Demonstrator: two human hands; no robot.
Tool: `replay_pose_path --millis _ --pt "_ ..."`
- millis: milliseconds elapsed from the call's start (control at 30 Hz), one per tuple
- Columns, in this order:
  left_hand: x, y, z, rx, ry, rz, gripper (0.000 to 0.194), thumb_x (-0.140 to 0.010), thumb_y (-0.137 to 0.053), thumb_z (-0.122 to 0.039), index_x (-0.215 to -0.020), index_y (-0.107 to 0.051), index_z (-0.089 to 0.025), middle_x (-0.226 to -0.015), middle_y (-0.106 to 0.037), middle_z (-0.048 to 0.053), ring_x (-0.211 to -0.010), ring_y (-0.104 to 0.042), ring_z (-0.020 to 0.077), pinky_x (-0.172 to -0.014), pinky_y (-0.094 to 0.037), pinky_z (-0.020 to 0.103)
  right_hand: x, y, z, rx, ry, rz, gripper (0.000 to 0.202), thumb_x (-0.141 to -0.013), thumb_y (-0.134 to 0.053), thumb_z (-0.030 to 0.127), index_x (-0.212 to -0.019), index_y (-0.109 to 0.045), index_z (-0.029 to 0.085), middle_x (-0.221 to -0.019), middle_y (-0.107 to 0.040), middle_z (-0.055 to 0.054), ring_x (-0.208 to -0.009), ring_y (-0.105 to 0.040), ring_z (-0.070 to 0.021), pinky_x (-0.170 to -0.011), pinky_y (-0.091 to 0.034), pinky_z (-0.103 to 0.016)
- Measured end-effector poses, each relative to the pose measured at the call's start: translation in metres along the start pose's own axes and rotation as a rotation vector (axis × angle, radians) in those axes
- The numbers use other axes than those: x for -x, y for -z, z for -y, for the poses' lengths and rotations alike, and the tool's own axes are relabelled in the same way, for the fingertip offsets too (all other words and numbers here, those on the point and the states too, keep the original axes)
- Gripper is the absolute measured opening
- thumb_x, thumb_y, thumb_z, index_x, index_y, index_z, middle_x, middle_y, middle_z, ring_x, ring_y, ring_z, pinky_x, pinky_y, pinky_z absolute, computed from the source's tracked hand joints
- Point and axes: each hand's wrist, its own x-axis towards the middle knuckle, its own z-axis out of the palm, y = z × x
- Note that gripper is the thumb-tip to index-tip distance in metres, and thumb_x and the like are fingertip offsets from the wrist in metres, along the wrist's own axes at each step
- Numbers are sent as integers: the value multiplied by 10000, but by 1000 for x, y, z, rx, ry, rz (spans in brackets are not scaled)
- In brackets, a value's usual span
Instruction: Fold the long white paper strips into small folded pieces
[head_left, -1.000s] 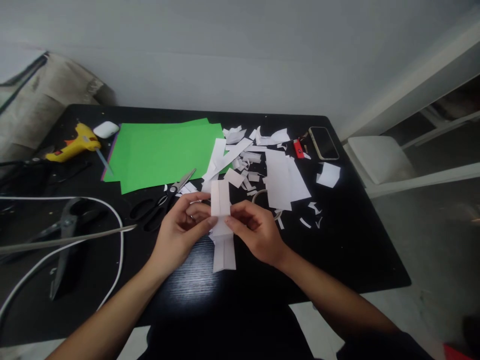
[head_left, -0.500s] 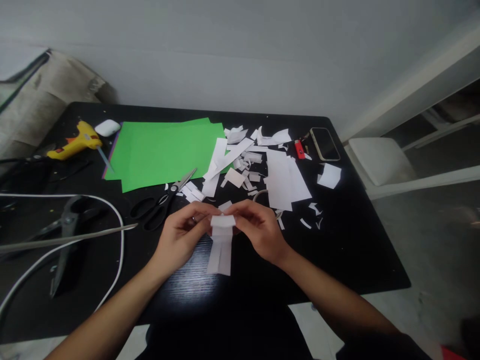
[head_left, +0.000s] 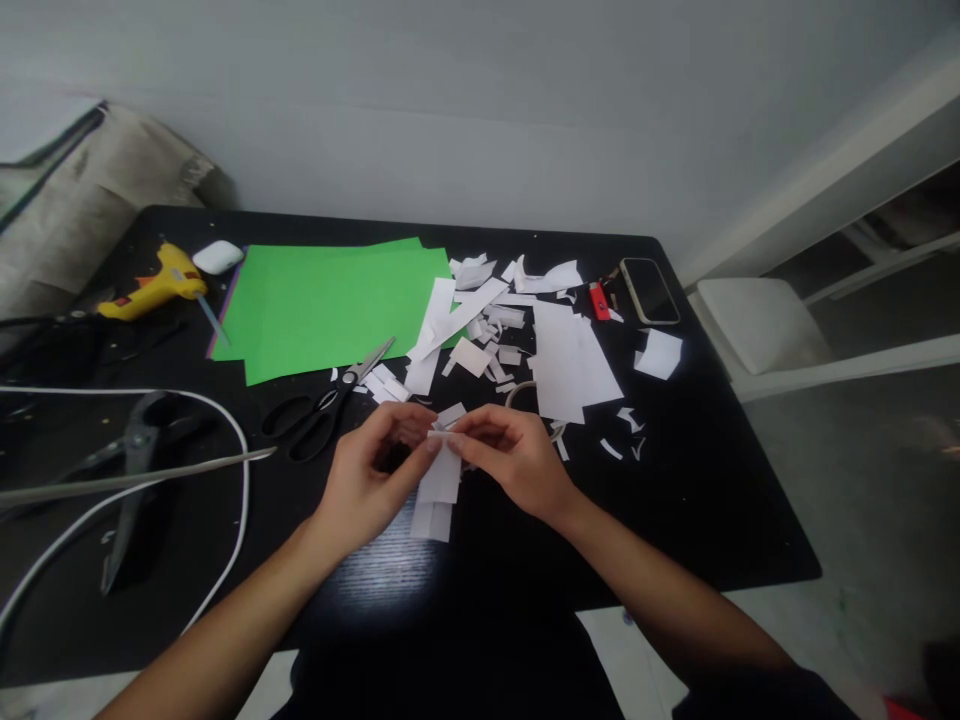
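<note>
Between my two hands is a piece of folded white paper (head_left: pixel 438 480), its lower part hanging toward me above the black table. My left hand (head_left: pixel 375 465) pinches its upper edge from the left, thumb in front. On the other side my right hand (head_left: pixel 514 455) grips the same edge, its thumb and fingertips close to the left ones. The fingers partly cover the fold at the top. Just beyond the left hand lie black-handled scissors (head_left: pixel 330 400), slightly spread. White paper scraps (head_left: pixel 471 356) lie scattered past my fingertips.
Green sheets (head_left: pixel 337 305) lie at the back left, beside a yellow glue gun (head_left: pixel 161 285) and a white case (head_left: pixel 217 257). Larger white sheets (head_left: pixel 559 360), a red lighter (head_left: pixel 599 301) and a phone (head_left: pixel 649 291) are on the right. A white cable (head_left: pixel 244 500) loops at left.
The paper's top flap, which faced me, is now turned so only a narrow edge shows between my thumbs. The left thumb has shifted inward onto that edge.
</note>
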Motion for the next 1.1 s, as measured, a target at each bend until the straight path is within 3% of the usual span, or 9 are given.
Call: replay_pose_path --millis 167,367,700,833,1100 --pt "-2 1 3 -65 -7 76 136 -959 -667 -285 -880 -704 -180 -734 -664 2 -645 -596 120 -603 -484 231 1 -1 0 24 82 7 138 -838 -812 312 -855 -740 196 -804 -734 -4 -726 -695 -135 -678 -596 -259" --pt "-1 1 1 -75 -68 138 147 -964 -659 -271 -850 -683 -181 -766 -661 9 -684 -598 124 -628 -473 237 3 -1 0 79 85 53 54 -842 -750 239 -841 -716 197 -805 -699 4 -732 -653 -135 -671 -547 -261" --pt "-3 10 0 34 48 -89 143 -919 -676 -248 -791 -678 -186 -676 -602 -31 -569 -499 92 -509 -383 201 -1 7 3 -32 39 -2 97 -819 -751 237 -774 -680 189 -714 -654 16 -666 -619 -126 -644 -511 -266" --pt "0 5 2 58 11 28 136 -941 -661 -245 -820 -681 -185 -711 -627 -21 -608 -539 98 -550 -421 202 2 1 3 8 71 18 99 -843 -765 278 -859 -717 194 -796 -685 1 -715 -633 -130 -665 -515 -267" --pt "-1 5 3 -51 -68 209 143 -946 -638 -219 -809 -648 -180 -719 -628 -11 -645 -566 111 -597 -447 223 3 4 1 137 64 137 90 -840 -758 263 -822 -725 181 -756 -680 4 -674 -603 -124 -625 -483 -251"
